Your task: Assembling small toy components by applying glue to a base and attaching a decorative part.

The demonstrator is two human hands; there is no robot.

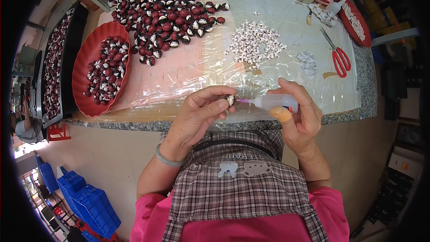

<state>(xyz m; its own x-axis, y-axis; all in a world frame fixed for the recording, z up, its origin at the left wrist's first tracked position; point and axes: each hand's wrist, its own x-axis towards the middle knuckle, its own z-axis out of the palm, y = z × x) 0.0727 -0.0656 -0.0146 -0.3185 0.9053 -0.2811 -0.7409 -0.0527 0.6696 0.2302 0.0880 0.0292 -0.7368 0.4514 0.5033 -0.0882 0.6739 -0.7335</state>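
Between the thumb and fingers of my left hand [204,110] is a small round black-and-white piece [231,100]. My right hand [301,118] is closed around a translucent glue bottle [278,102], lying sideways, its purple tip [244,101] pointing at the piece. Whether the tip touches it I cannot tell. A tan cover sits on my right thumb. Beyond my hands lies a spread of tiny white pieces [255,40] on the plastic-covered table. Farther left is a large heap of dark red, black and white balls [165,15].
A red scalloped tray [80,76] of similar balls stands at the left, beside a black tray [67,62] holding more. Red-handled scissors [341,61] and a crumpled white cloth [307,60] lie at right. A red dish [365,36] with white pieces sits at far right. Blue crates [92,206] stand lower left.
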